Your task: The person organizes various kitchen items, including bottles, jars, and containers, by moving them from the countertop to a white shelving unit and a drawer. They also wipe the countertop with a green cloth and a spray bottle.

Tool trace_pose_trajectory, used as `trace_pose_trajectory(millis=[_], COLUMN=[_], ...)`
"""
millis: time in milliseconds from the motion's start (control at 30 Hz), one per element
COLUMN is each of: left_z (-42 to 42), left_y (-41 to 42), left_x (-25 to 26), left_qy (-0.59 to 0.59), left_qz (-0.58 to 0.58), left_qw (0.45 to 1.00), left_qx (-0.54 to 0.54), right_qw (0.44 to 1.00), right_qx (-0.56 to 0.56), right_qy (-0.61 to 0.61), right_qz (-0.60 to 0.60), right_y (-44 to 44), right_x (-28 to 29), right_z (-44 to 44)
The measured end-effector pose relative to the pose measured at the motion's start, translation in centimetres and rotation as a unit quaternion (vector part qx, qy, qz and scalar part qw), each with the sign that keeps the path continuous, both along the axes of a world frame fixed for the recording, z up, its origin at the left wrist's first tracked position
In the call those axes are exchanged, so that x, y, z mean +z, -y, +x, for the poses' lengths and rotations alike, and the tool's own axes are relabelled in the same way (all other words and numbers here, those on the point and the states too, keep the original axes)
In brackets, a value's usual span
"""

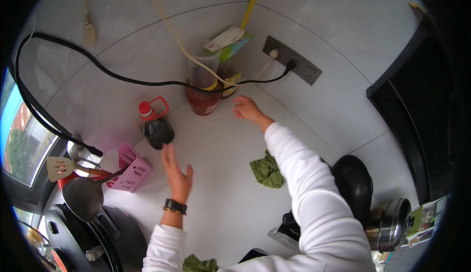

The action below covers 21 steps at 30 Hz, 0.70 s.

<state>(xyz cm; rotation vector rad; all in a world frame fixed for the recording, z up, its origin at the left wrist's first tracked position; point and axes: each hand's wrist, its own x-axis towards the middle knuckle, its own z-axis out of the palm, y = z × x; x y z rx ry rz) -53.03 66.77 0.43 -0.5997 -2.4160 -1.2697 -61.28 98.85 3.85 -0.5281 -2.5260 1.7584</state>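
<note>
My left hand (177, 176), with a black watch at the wrist, is held fingers apart over the white counter, just below a bottle of dark liquid (158, 132) with a red cap and handle. My right hand (247, 108) reaches toward the back corner with its fingers curled; whether anything is between them I cannot tell. Left of it stand a jar of reddish contents (204, 102), a clear plastic container (203, 66) and a dark jar with a yellow label (232, 79). A crumpled green cloth (266, 171) lies beside my right forearm.
A pink perforated basket (136, 171) holds utensils, including a ladle (84, 198), at left above a black appliance (121, 231). A black cable (147, 83) hangs across to the wall socket strip (292, 60). At right are a black pan (351, 183) and a lidded steel pot (392, 224).
</note>
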Motion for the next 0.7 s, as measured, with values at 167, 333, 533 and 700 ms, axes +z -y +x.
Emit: trace_pose_trajectory(millis=[167, 333, 533, 700], left_z=[5.6, 6.3, 6.7, 6.9], left_y=[-0.6, 2.1, 1.8, 1.9], left_x=[-3.9, -7.2, -7.8, -7.8], left_qy=[0.113, 0.130, 0.068, 0.068], left_qz=[-0.076, -0.107, -0.160, -0.136], left_qw=[0.984, 0.978, 0.975, 0.979], left_qx=[-0.114, -0.123, -0.136, -0.135], right_qw=[0.996, 0.951, 0.959, 0.938], right_qx=[-0.022, 0.009, -0.197, -0.206], right_qy=[0.076, -0.139, -0.191, -0.164], right_qz=[0.029, 0.277, -0.070, -0.225], right_y=[3.5, 5.7, 0.6, 1.9], right_x=[-1.9, 5.5, 10.4, 9.5], right_z=[-2.5, -3.0, -9.1, -12.5])
